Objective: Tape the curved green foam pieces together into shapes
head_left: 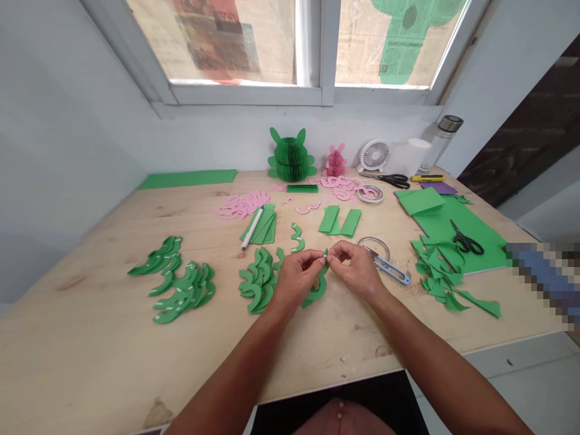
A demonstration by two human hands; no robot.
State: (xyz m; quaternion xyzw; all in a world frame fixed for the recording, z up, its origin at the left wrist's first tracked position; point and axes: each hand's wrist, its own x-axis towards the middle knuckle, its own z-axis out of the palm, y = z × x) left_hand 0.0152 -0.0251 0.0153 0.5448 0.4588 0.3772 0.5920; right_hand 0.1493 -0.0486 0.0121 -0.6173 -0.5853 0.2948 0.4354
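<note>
Near the middle of the table, my left hand (295, 277) and my right hand (354, 267) meet fingertip to fingertip. Between them they pinch the upper end of a green scalloped paper piece (319, 292), whose curved lower part hangs below the fingers. A tiny white spot shows at the pinch; I cannot make out what it is. Just left of my left hand lies a pile of green scalloped paper pieces (258, 284). Another such piece with white marks (296, 237) lies beyond my hands. A blue utility cutter (393, 271) and a tape roll (385, 249) are beside my right hand.
More scalloped pieces with white patches (188, 291) lie at left. Black scissors (466, 241) and green scraps (437, 272) are at right. A white pen (252, 229) rests on green strips. Behind stand green (291, 158) and pink (335, 162) paper figures and a small fan (374, 155).
</note>
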